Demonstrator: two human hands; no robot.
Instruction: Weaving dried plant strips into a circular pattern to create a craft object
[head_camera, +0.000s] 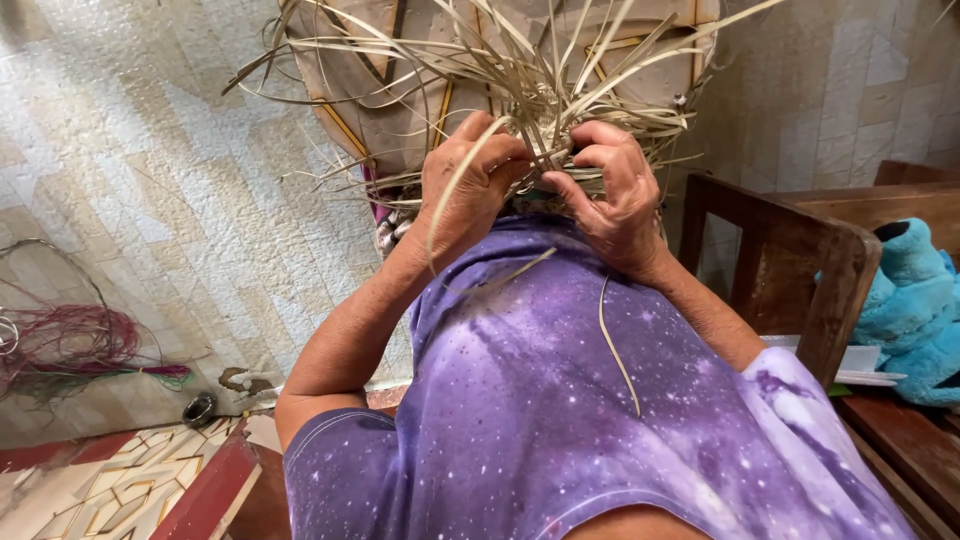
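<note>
My left hand (465, 195) is closed around the pale dry strips (545, 95), the fingers (490, 150) curled tight on the woven knot where the strips meet, and one long strip runs down over the back of this hand. My right hand (620, 200) sits just beside it, touching the same knot, with its fingers (600, 135) pinched narrow on a few strips at the middle. So the work, a small woven piece (548, 165) of straw, is held between both hands, close above my purple shirt (560, 400), and the loose ends spread out far and to both sides like a fan. I judge that I am in the weaving step, holding the centre firm while one strip is crossed over the others. The next move, I think, needs one hand to keep the knot tight and the other to take a free strip without letting the rest slip. A loose strip (618, 350) lies on my shirt. At the right stands a wooden chair (790, 260) with a blue soft toy (915, 305); at the left, a bundle of pink and green fibres (80, 345) lies on the floor (150, 150).
</note>
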